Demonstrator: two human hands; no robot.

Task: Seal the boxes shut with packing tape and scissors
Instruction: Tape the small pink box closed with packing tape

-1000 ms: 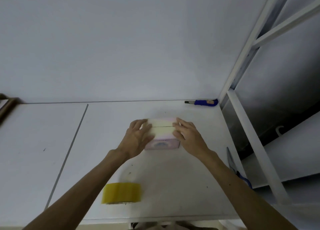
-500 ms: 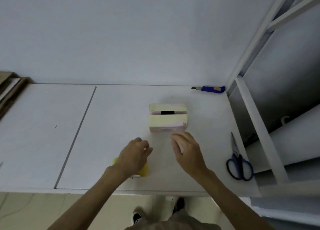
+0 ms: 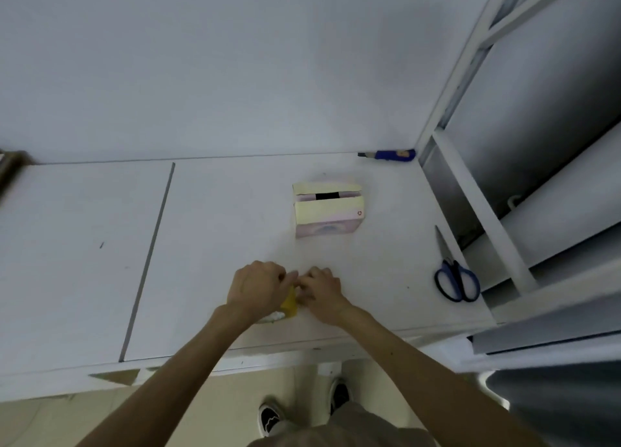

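Note:
A small pink and yellow box (image 3: 328,209) stands on the white table (image 3: 215,245), its two top flaps slightly apart with a dark gap between them. Near the table's front edge my left hand (image 3: 257,287) grips the yellow roll of packing tape (image 3: 289,303), mostly hidden under the hand. My right hand (image 3: 319,290) touches the roll from the right, its fingers pinched at the roll's top edge. Blue-handled scissors (image 3: 454,275) lie untouched on the table to the right.
A blue utility knife (image 3: 388,154) lies at the back right against the wall. A white metal shelf frame (image 3: 480,198) borders the table on the right. A seam (image 3: 148,261) runs front to back through the tabletop on the left. My shoes show below the table edge.
Both hands left the box and drew back to the tape roll at the front. My left hand took hold of the roll and my right hand joined it. The flaps parted slightly.

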